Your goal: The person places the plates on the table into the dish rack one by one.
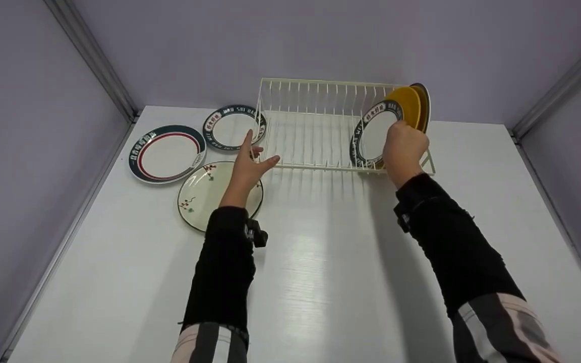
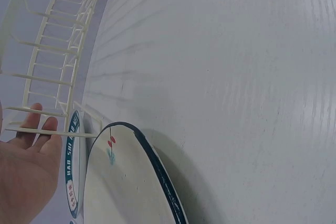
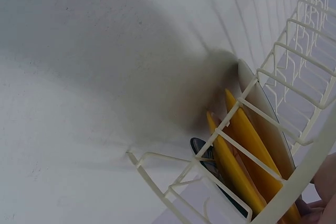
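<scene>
A cream wire dish rack [image 1: 315, 126] stands at the back of the white table. My right hand [image 1: 404, 146] grips a white plate with a dark green lettered rim [image 1: 373, 133], upright in the rack's right end. Behind it stand two yellow plates [image 1: 407, 103], seen edge-on in the right wrist view [image 3: 247, 140]. My left hand [image 1: 259, 151] is spread with straight fingers at the rack's left front corner, holding nothing, above a floral plate [image 1: 202, 194]. In the left wrist view the fingers [image 2: 37, 129] lie against the rack's lower wire [image 2: 52, 129].
Three plates lie flat left of the rack: a red-and-green ringed one [image 1: 167, 154], a green lettered one [image 1: 231, 128] and the floral one [image 2: 126, 182]. Grey walls close in the table [image 1: 321, 282] on the left, back and right.
</scene>
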